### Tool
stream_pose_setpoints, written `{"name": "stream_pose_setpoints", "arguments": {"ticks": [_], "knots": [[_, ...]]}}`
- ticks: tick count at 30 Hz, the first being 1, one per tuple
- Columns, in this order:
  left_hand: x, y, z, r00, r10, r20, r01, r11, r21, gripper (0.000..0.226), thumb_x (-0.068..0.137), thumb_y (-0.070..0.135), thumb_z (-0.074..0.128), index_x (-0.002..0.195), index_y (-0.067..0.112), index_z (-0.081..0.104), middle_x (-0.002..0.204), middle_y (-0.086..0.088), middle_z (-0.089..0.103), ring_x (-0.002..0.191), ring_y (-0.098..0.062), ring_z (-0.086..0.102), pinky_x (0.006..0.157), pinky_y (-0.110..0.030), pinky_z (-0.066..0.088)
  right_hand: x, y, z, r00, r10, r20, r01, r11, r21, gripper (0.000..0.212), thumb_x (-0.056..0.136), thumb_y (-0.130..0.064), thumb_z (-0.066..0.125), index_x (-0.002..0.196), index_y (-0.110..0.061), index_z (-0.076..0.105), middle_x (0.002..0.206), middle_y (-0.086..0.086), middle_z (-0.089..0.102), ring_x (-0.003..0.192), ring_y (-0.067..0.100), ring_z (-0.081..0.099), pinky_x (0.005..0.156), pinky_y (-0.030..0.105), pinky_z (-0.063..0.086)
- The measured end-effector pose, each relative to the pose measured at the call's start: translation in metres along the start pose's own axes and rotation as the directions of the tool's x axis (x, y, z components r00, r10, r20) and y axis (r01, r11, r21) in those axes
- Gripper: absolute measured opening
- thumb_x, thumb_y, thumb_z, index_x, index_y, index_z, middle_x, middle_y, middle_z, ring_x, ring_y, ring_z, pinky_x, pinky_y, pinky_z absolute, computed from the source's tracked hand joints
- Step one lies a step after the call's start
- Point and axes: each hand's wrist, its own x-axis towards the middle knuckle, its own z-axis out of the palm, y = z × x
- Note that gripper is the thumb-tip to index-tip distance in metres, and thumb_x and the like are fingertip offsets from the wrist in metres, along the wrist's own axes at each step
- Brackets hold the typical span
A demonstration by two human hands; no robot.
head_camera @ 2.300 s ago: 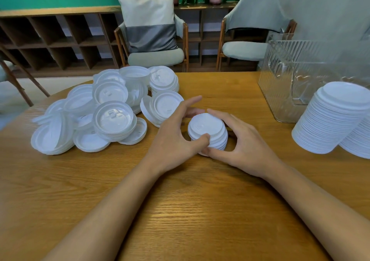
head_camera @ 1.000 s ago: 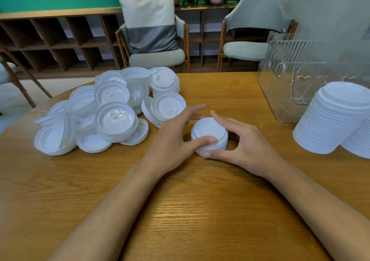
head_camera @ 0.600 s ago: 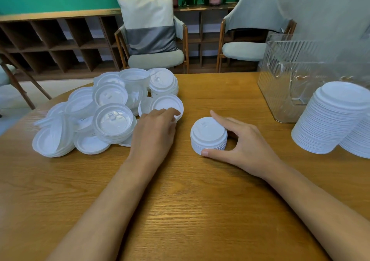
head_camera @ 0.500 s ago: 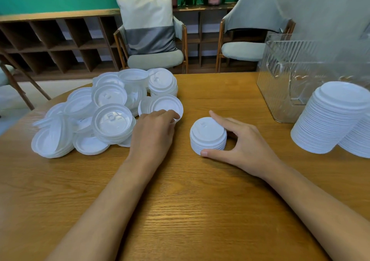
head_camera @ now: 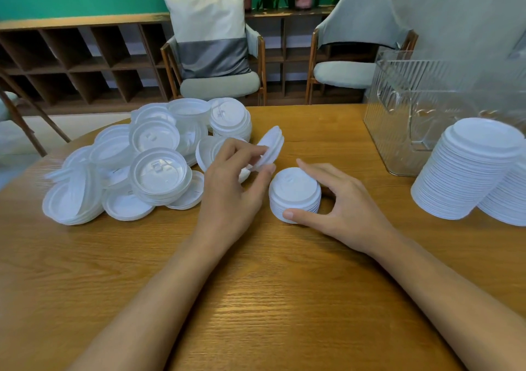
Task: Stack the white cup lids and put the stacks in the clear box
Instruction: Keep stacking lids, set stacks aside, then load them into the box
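Observation:
A short stack of white lids [head_camera: 294, 192] stands on the wooden table [head_camera: 256, 299] at the centre. My right hand [head_camera: 338, 208] curls round this stack, thumb at its front and fingers behind it. My left hand [head_camera: 233, 188] pinches a few tilted white lids [head_camera: 271, 147] just above the table, left of the stack. A loose pile of white lids [head_camera: 148, 159] lies at the left. The clear box [head_camera: 404, 120] stands at the back right.
Two tall leaning stacks of lids [head_camera: 469, 168] stand at the right edge, in front of the box. Two chairs [head_camera: 216, 57] and low wooden shelves are behind the table. Bare tabletop stretches across the near side.
My left hand left the short stack, reached into the pile and has lifted a few lids up and toward the stack. My right hand has stayed on the stack.

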Motion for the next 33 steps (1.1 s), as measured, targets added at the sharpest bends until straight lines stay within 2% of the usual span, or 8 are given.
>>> {"name": "stream_pose_setpoints", "arguments": {"ticks": [4, 8, 10, 12, 15, 18, 25, 33], "knots": [[0.003, 0.008, -0.005, 0.989, -0.141, -0.046, 0.133, 0.98, -0.148, 0.016, 0.104, 0.02, 0.065, 0.119, 0.021, 0.072, 0.112, 0.007, 0.062, 0.107, -0.01, 0.063, 0.08, -0.015, 0.053, 0.0, 0.001, 0.0, 1.0, -0.001, -0.007, 0.001, 1.0, -0.011, 0.098, 0.073, -0.065, 0.081, 0.158, -0.035, 0.042, 0.14, -0.024, 0.053, 0.129, -0.009, 0.046, 0.102, 0.007, 0.035], [0.005, 0.001, -0.005, 0.941, -0.335, 0.052, 0.334, 0.892, -0.304, 0.029, 0.106, 0.031, 0.057, 0.131, 0.03, 0.071, 0.119, 0.01, 0.07, 0.11, -0.013, 0.069, 0.093, -0.048, 0.06, 0.001, 0.002, -0.001, 1.0, 0.006, 0.01, -0.007, 1.0, 0.015, 0.103, 0.074, -0.062, 0.085, 0.16, -0.046, 0.03, 0.144, -0.025, 0.052, 0.133, -0.008, 0.046, 0.109, 0.023, 0.041], [0.004, -0.002, -0.002, 0.917, -0.378, 0.13, 0.4, 0.87, -0.288, 0.034, 0.106, 0.035, 0.057, 0.138, 0.032, 0.068, 0.12, 0.01, 0.072, 0.107, -0.013, 0.071, 0.094, -0.049, 0.06, 0.001, 0.002, 0.0, 1.0, -0.001, 0.015, 0.001, 0.999, 0.041, 0.105, 0.074, -0.057, 0.087, 0.16, -0.048, 0.027, 0.141, -0.028, 0.052, 0.13, -0.012, 0.048, 0.108, 0.017, 0.042], [0.001, -0.004, 0.001, 0.916, -0.36, 0.179, 0.394, 0.894, -0.216, 0.036, 0.107, 0.036, 0.058, 0.142, 0.034, 0.065, 0.11, 0.013, 0.072, 0.094, -0.015, 0.07, 0.089, -0.043, 0.06, 0.001, 0.001, 0.0, 0.999, -0.026, 0.02, 0.025, 0.999, 0.049, 0.106, 0.075, -0.053, 0.089, 0.16, -0.047, 0.026, 0.143, -0.032, 0.048, 0.133, -0.015, 0.044, 0.107, 0.01, 0.039], [-0.003, -0.004, 0.006, 0.924, -0.334, 0.187, 0.367, 0.912, -0.183, 0.023, 0.104, 0.033, 0.063, 0.126, 0.033, 0.071, 0.094, 0.012, 0.071, 0.078, -0.01, 0.064, 0.074, -0.034, 0.054, 0.001, 0.0, 0.001, 0.998, -0.059, 0.028, 0.058, 0.998, 0.028, 0.101, 0.077, -0.053, 0.087, 0.159, -0.047, 0.029, 0.151, -0.03, 0.045, 0.14, -0.01, 0.04, 0.113, 0.02, 0.039], [-0.006, -0.004, 0.01, 0.926, -0.323, 0.196, 0.354, 0.923, -0.152, 0.009, 0.103, 0.033, 0.066, 0.108, 0.03, 0.073, 0.092, 0.015, 0.074, 0.083, -0.005, 0.065, 0.076, -0.028, 0.051, 0.0, 0.001, 0.002, 0.998, -0.063, 0.024, 0.063, 0.998, 0.008, 0.092, 0.078, -0.055, 0.085, 0.156, -0.043, 0.039, 0.141, -0.025, 0.053, 0.132, -0.006, 0.047, 0.108, 0.02, 0.042], [-0.01, 0.004, 0.011, 0.929, -0.239, 0.283, 0.247, 0.969, 0.007, 0.054, 0.073, 0.067, 0.082, 0.116, 0.038, 0.072, 0.106, 0.017, 0.06, 0.095, -0.004, 0.059, 0.078, -0.009, 0.04, 0.001, 0.003, 0.002, 0.998, -0.067, 0.02, 0.067, 0.998, 0.012, 0.09, 0.076, -0.057, 0.084, 0.155, -0.035, 0.047, 0.132, -0.017, 0.058, 0.124, -0.001, 0.053, 0.098, 0.009, 0.039], [-0.005, 0.003, 0.0, 0.899, -0.235, 0.369, 0.269, 0.962, -0.043, 0.057, 0.076, 0.043, 0.089, 0.128, 0.039, 0.067, 0.113, 0.027, 0.066, 0.109, -0.003, 0.063, 0.095, -0.034, 0.054, 0.0, 0.0, -0.001, 0.998, -0.062, 0.032, 0.06, 0.997, 0.056, 0.097, 0.072, -0.063, 0.083, 0.156, -0.037, 0.043, 0.14, -0.023, 0.056, 0.131, -0.007, 0.049, 0.105, 0.01, 0.039]]}}
